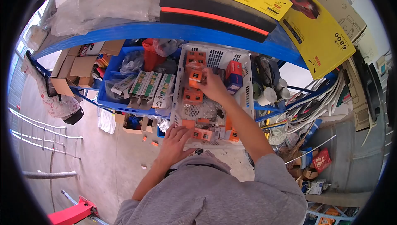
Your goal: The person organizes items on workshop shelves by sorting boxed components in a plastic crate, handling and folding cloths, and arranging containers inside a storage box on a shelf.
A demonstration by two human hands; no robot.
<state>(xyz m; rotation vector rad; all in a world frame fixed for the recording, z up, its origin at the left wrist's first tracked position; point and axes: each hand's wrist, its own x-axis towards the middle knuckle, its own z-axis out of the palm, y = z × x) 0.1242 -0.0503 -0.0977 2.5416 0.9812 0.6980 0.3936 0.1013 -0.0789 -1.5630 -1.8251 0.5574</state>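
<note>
A white plastic basket [246, 80] stands on the shelf in front of me, holding several small orange boxes. My right hand [215, 87] reaches into it with fingers closed around one orange box [195, 77]. More orange boxes [192, 96] lie just below that one, and others [202, 134] sit along the basket's near side. Clear plastic wrapping [209, 108] lies between them. At the near left corner of the basket is my left hand [175, 143], its fingers stretched over the rim beside the near boxes. A blue and red box [234, 80] stands at the basket's right.
To the left, a blue bin [108, 76] holds long white-green cartons [164, 90] and plastic bags. A blue shelf beam [136, 30] crosses above the basket. White cups [268, 96] and coiled cables [318, 101] are at the right. Yellow boxes [326, 39] overhang the upper right.
</note>
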